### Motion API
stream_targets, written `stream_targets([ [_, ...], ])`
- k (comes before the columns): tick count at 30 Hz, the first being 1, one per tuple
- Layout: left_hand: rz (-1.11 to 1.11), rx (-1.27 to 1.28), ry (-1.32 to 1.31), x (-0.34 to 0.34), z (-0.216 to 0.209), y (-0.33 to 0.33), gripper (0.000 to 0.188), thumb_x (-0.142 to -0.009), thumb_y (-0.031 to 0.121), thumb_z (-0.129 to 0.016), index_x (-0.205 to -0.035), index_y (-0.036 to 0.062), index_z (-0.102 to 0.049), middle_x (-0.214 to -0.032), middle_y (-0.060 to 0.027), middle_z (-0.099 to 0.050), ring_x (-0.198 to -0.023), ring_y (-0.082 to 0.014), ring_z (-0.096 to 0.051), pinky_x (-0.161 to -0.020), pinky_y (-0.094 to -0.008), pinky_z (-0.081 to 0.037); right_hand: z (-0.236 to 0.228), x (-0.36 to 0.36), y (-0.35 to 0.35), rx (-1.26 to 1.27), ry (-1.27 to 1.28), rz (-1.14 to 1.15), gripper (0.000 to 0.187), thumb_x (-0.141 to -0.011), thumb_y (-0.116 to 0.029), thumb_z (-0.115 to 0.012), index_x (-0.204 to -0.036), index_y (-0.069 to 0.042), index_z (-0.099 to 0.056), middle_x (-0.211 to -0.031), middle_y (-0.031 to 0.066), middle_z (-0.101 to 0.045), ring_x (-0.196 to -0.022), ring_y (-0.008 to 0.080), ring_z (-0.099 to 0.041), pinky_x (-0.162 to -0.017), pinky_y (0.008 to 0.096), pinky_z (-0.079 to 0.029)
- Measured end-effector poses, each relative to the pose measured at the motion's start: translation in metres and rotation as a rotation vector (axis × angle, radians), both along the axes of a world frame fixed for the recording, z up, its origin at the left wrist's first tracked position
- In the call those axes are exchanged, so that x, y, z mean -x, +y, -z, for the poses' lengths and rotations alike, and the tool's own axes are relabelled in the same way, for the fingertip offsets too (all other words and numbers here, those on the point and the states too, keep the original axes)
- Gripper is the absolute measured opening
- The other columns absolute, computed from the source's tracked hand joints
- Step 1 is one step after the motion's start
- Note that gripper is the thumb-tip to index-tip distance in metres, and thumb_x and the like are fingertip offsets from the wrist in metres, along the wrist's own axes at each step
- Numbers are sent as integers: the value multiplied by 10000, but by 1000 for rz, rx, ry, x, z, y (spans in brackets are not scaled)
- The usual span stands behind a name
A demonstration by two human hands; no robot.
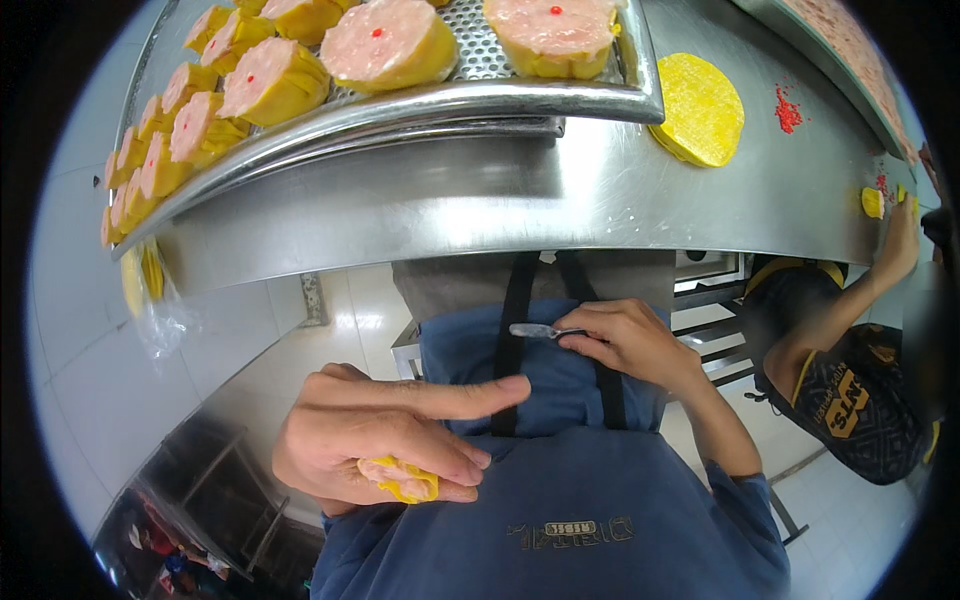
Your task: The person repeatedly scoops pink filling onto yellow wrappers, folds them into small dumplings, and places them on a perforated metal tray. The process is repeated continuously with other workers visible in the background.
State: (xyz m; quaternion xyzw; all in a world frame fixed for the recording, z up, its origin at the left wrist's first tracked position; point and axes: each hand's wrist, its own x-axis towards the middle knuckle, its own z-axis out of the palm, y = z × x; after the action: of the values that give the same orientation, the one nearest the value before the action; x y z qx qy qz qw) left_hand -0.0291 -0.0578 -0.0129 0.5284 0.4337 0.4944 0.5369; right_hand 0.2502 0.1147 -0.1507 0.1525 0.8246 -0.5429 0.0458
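Observation:
My left hand is raised in front of my body, its fingers curled round a dumpling with a yellow wrapper and pink meat filling. Its index finger points out to the right, and the palm side is partly hidden. My right hand, further off and to the right, grips a small spreading knife by its handle. The knife's flat blade points left and looks smeared with something pale. Finished-looking dumplings, each topped with a red dot, stand in rows on a perforated metal tray at the far left.
On the steel table lie a stack of round yellow wrappers and scattered red bits. A metal container of pink filling stands far right. Another person's arm reaches onto the table there. A plastic bag hangs at left.

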Motion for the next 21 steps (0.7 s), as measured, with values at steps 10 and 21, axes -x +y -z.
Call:
stream_targets([
  [10, -81, 1, 94, 6, 0, -8, 332, -694, 43, -1022, -821, 86, -719, -853, -100, -766, -665, -121, -724, -516, -248, -456, 2, 7, -2, 31, -59, -40, 176, -1009, -182, -727, -1103, -41, -777, -1026, 135, -783, -896, 314, -764, -742, 402, -583],
  [21, -121, 118, 114, -45, 0, 42, 354, -821, 100, -902, -1059, 71, -643, -936, -76, -762, -797, -260, -752, -695, -342, -567, -148, 23, 35, 139, 373, 130, 240, -811, -97, -940, -991, -42, -791, -760, 20, -729, -547, 72, -557, -492, 274, -364],
])
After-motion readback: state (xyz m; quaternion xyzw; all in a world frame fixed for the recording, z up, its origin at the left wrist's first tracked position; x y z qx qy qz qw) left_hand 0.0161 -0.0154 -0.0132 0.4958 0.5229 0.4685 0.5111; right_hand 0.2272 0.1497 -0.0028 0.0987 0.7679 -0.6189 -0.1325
